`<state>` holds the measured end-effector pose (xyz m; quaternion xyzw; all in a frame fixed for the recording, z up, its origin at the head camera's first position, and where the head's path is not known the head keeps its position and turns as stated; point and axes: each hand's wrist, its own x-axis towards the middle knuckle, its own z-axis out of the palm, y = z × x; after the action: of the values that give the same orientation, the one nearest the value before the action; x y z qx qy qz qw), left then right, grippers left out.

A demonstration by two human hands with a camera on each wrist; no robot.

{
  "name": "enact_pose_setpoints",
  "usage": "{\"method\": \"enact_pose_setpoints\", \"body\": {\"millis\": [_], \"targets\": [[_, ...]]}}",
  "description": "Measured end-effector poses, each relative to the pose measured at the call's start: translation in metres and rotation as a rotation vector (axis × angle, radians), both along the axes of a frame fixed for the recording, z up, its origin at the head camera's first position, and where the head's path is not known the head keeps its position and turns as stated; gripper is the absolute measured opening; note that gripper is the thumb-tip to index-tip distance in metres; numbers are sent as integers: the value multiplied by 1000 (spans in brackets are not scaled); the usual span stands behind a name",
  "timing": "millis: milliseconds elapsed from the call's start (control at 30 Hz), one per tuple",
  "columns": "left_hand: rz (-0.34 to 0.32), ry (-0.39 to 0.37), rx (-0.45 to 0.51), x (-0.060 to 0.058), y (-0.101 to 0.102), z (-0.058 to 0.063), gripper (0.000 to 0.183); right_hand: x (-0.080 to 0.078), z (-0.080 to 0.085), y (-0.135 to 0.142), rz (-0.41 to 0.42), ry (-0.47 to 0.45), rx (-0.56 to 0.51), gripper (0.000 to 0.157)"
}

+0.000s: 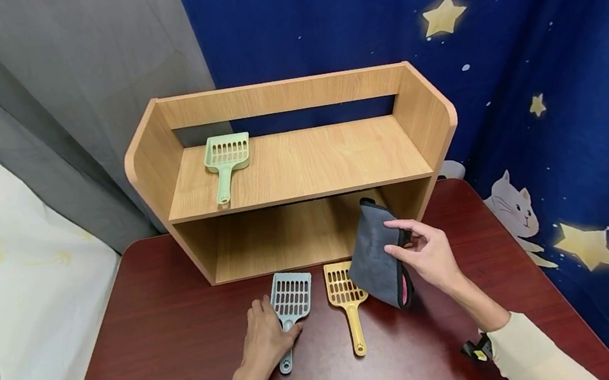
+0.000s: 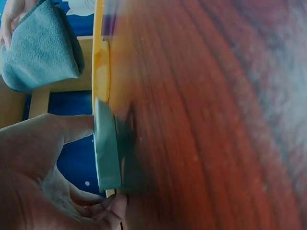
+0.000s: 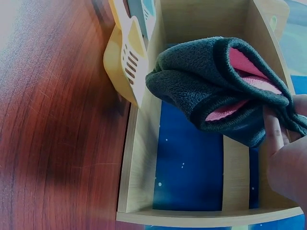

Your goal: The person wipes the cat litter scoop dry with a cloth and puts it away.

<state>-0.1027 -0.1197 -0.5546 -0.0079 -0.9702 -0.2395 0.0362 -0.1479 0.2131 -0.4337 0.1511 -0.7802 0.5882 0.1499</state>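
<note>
My left hand (image 1: 265, 341) is at the blue-grey litter scoop (image 1: 291, 295), which lies on the table. Its thumb is on one side of the scoop and its fingers on the other, as the left wrist view also shows. Above the table, my right hand (image 1: 427, 256) pinches a folded grey cloth (image 1: 375, 258) by its right edge. Dark trim and pink inner layers of the cloth (image 3: 216, 86) show in the right wrist view. Between the hands lies a yellow litter scoop (image 1: 353, 319), its slotted head partly behind the cloth.
A two-tier wooden shelf (image 1: 306, 199) stands at the back of the dark red table (image 1: 165, 365). On its upper tier lies a green litter scoop (image 1: 227, 155) at the left. Grey and blue curtains (image 1: 310, 20) hang behind.
</note>
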Motion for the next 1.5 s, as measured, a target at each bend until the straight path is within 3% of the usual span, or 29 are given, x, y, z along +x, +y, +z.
{"method": "enact_pose_setpoints", "body": {"millis": [300,600,900,1067,1233,1500], "targets": [[-24,74,17,2,-12,1,56,1,-2,3,-15,11,29,43],[-49,48,12,-1,-25,3,31,2,-4,4,-19,0,26,43],[-9,-72,12,0,-34,8,25,4,-5,5,-26,-5,15,43],[-18,-62,-8,-1,-41,12,26,1,-3,7,-36,-1,39,43],[-44,-25,-10,-2,-47,16,25,-11,-21,16,-28,4,43,46],[-96,50,-16,-5,-45,44,26,-17,-28,21,125,58,35,46]]}}
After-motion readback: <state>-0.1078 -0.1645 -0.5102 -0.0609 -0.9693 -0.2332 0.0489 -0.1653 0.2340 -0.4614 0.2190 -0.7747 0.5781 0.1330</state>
